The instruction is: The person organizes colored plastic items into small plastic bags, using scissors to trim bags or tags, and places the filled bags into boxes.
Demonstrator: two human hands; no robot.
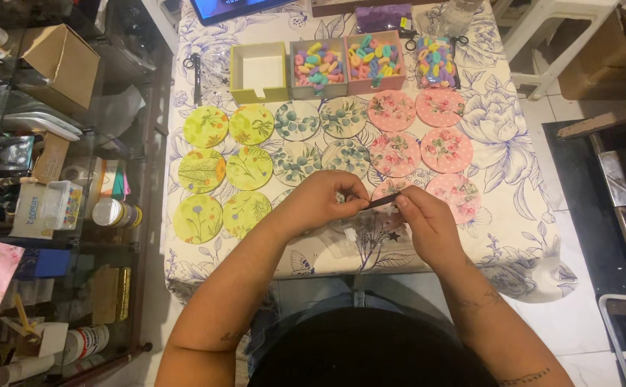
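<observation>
Seen from above, a table [514, 236] is covered in a white cloth printed with blue flowers. It stands on pale tiles, with cluttered glass shelves [55, 143] to its left and a white stool [549, 36] at top right.

On the cloth lie round coasters in rows: 6 yellow-green coasters [250, 125] on the left, 4 white ones with blue-green leaves [297, 120] fully visible in the middle, and 6 pink floral coasters [440, 107] on the right, 1 partly behind the hands.

Along the back edge stand 3 small open boxes: 1 empty yellow-green box [259, 72], then 2 boxes [347, 63] filled with bright hair ties. A clear bag [435, 61] of more ties lies beside them.

At the near edge, the left hand [320, 201] and right hand [422, 218] each pinch 1 end of a thin dark strip [383, 201], fingertips closed on it, above the cloth.
</observation>
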